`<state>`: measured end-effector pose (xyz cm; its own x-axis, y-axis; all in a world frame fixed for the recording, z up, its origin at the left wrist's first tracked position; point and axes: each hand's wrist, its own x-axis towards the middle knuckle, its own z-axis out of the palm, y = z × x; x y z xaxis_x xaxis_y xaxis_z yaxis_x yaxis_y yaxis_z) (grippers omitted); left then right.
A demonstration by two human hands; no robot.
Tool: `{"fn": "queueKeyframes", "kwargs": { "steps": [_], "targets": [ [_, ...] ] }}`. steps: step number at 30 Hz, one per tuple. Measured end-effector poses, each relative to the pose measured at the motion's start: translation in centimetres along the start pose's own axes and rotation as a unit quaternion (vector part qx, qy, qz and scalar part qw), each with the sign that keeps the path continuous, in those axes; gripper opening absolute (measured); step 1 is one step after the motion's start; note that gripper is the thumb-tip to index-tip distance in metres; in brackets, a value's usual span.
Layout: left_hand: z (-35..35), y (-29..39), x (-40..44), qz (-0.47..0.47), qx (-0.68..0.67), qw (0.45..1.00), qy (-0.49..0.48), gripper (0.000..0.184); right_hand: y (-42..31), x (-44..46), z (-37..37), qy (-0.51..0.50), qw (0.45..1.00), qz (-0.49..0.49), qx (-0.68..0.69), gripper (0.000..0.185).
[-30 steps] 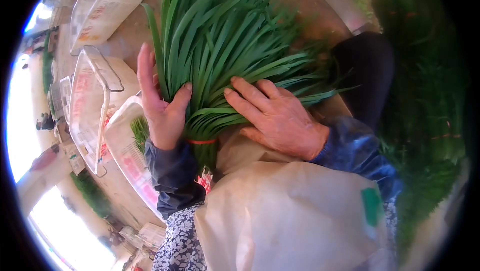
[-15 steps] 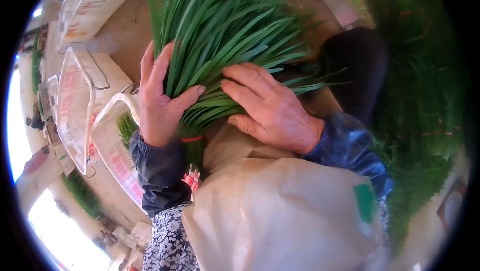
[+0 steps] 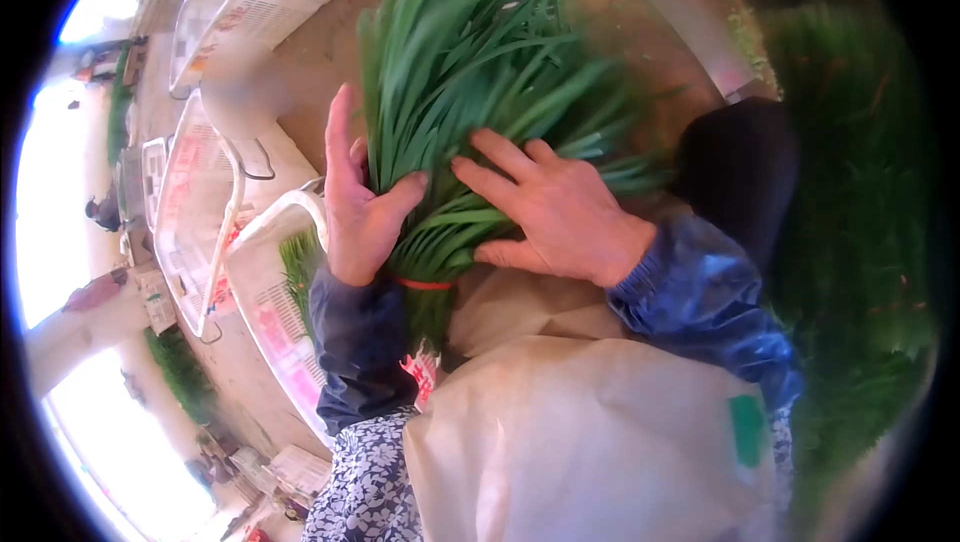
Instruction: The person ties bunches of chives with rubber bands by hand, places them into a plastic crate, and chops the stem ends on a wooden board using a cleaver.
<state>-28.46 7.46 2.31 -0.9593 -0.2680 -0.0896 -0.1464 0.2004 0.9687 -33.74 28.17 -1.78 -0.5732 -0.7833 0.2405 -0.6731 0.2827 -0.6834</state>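
Observation:
A big bunch of garlic chives (image 3: 470, 92) leans over my lap, its long flat leaves fanned away from me. Near its base an orange-red band (image 3: 426, 285) ties it, and a red-and-white wrapper (image 3: 421, 372) shows below the band. My left hand (image 3: 365, 197) rests along the bunch's left side, thumb over the leaves and fingers apart. Across the leaves on the right lies my right hand (image 3: 555, 204), palm down with fingers spread. Both hands touch the bunch; neither is closed around it. Some leaf tips are blurred.
White plastic baskets (image 3: 215, 192) stand on the floor at left, the nearest with green stalks (image 3: 298, 272) inside. A large mass of green leaves (image 3: 850, 242) fills the right side. A beige apron (image 3: 590, 432) covers my lap, beside a dark knee (image 3: 740, 167).
The view has shifted, so everything sits further right and slightly lower. My left fingers have straightened, my right fingers have spread wider, and the leaves have swung and blurred.

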Motion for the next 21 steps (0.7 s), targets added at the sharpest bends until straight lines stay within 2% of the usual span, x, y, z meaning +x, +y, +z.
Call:
{"fn": "queueKeyframes", "kwargs": {
  "steps": [3,6,9,21],
  "targets": [
    [-0.7,-0.5,-0.1,0.007,-0.009,1.0,0.024,0.099,-0.9,-1.3,0.5,-0.053,0.997,0.056,-0.016,0.077],
    [-0.3,-0.1,-0.5,0.01,-0.038,0.999,0.029,0.1,-1.6,-1.5,0.1,-0.009,0.998,0.055,-0.01,0.076],
    [-0.4,0.2,-1.1,0.009,-0.046,0.999,0.027,0.102,-1.3,-0.9,0.0,-0.035,0.998,0.047,-0.034,0.077],
    [-1.0,2.5,0.2,0.087,-0.058,0.99,0.093,0.107,-1.1,-0.5,1.0,0.083,0.994,0.016,-0.067,0.074]
  ]
}}
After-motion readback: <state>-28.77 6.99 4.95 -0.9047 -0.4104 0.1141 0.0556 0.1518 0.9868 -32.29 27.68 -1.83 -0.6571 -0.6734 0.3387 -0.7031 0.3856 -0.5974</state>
